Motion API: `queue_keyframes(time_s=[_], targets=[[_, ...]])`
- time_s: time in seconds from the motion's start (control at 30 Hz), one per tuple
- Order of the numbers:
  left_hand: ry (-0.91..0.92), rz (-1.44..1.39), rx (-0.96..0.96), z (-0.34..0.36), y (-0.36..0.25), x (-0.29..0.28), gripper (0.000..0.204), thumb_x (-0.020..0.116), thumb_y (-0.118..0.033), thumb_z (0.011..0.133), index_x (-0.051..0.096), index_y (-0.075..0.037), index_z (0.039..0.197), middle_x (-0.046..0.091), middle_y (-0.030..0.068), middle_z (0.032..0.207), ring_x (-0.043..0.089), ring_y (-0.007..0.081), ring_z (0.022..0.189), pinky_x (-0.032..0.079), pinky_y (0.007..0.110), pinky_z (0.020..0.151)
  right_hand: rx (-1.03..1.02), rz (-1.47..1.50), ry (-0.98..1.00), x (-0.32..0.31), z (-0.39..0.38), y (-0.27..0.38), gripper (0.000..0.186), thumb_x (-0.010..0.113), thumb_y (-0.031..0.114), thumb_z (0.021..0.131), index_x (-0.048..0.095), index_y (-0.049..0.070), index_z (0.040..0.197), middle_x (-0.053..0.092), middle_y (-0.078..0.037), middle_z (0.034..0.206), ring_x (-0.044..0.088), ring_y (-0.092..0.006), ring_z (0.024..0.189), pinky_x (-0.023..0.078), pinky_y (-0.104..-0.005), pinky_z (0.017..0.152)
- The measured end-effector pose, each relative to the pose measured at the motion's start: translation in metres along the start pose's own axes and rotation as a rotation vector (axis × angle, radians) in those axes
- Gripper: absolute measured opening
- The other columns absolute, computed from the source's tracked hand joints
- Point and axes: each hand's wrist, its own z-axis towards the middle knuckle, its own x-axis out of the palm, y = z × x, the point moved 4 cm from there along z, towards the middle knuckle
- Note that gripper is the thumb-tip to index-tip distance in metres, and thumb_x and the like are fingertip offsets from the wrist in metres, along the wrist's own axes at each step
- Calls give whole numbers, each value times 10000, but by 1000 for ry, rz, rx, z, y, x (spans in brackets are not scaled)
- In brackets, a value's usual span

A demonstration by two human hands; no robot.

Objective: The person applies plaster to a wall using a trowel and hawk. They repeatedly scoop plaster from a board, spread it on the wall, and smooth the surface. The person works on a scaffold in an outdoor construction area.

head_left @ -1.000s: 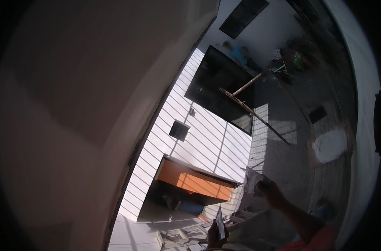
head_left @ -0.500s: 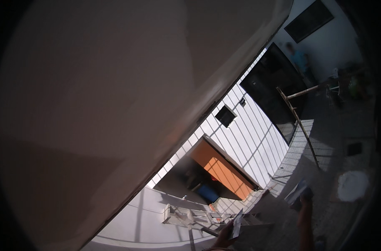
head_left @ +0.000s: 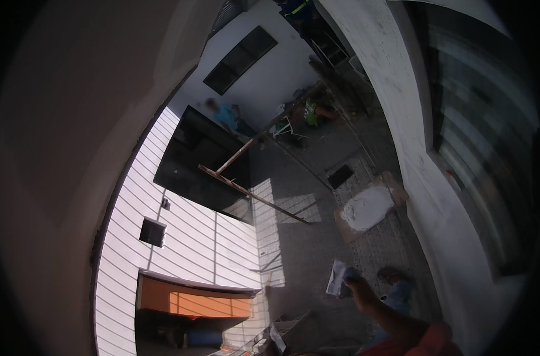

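My right hand, at the lower right of the middle, is closed round a broad putty knife. Its flat blade is smeared with white and points up and left. At the bottom edge shows a second pale, flat blade, the same sort my left hand gripped a moment ago. My left hand itself is barely visible there, lost in dark at the rim. Neither blade touches the wall or ceiling. A smooth plastered ceiling surface fills the upper left. Below my right hand a leg and foot show.
A white mound of powder or paste lies on a board on the floor. A rusty metal frame stands beyond. A person in blue and one in green are farther off. An orange door and a window flank the view.
My view has swung to the right, bringing the right-hand wall and window in. My right hand still holds its putty knife; the left-hand blade has slipped toward the bottom edge.
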Motion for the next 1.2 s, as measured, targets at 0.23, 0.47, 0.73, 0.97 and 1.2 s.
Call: queue_keyframes(time_s=[0.23,0.47,0.73,0.97,1.2], targets=[[31,33,-160,86,46,97,278,517,-428,1050,648,-184,1084,653,-32,781,621,127,602,516,284,511,14,-19,-201,-58,50,53,390,569,276,963,596,-50,1176,628,-113,1054,622,-221,942,505,-385,811],[51,61,-253,177,68,212,284,512,-435,1050,645,-187,1084,647,-35,776,616,126,595,511,282,502,-52,-353,-299,-65,160,181,416,594,328,956,620,-30,1166,640,-96,1050,598,-200,943,465,-377,843],[24,51,-289,229,68,273,290,506,-444,1051,642,-189,1085,641,-38,771,610,125,588,505,280,490,-134,-231,-261,-52,258,266,453,617,393,951,654,-24,1125,657,-67,1007,584,-165,896,457,-369,831],[5,62,-310,267,71,283,296,500,-451,1051,639,-192,1085,635,-40,766,605,123,582,500,278,480,-7,-237,-253,-38,305,259,395,640,334,955,667,-16,1137,667,-56,1024,585,-155,951,462,-352,849],[-6,45,-365,329,83,297,301,494,-458,1052,636,-194,1086,629,-43,762,600,122,575,495,277,471,92,-294,-223,-10,350,255,414,580,375,1001,644,-18,1117,671,-86,944,642,-174,854,501,-357,767]])
